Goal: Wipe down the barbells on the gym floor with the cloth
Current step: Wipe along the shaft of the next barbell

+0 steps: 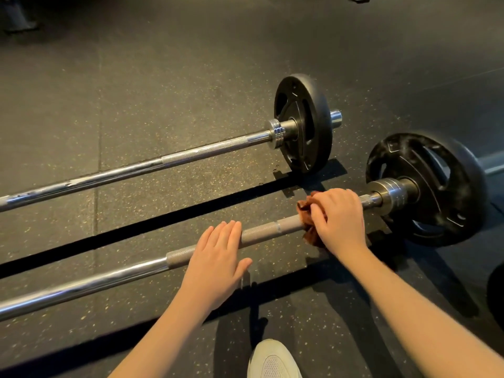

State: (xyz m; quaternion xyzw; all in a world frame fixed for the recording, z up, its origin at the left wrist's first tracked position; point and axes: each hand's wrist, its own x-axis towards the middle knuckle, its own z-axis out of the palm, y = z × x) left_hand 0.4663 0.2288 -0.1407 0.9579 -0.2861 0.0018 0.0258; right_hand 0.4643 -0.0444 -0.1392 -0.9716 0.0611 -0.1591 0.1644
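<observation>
On near barbell [122, 271], left hand [215, 264] flat, right hand [338, 216] gripping cloth [306, 214].

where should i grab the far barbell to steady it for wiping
Take the far barbell on its knurled stretch just inside the collar, coming down from above. The rough band should give a surer hold than the smooth chrome; the plate holds the shaft off the floor, leaving finger room.
</observation>
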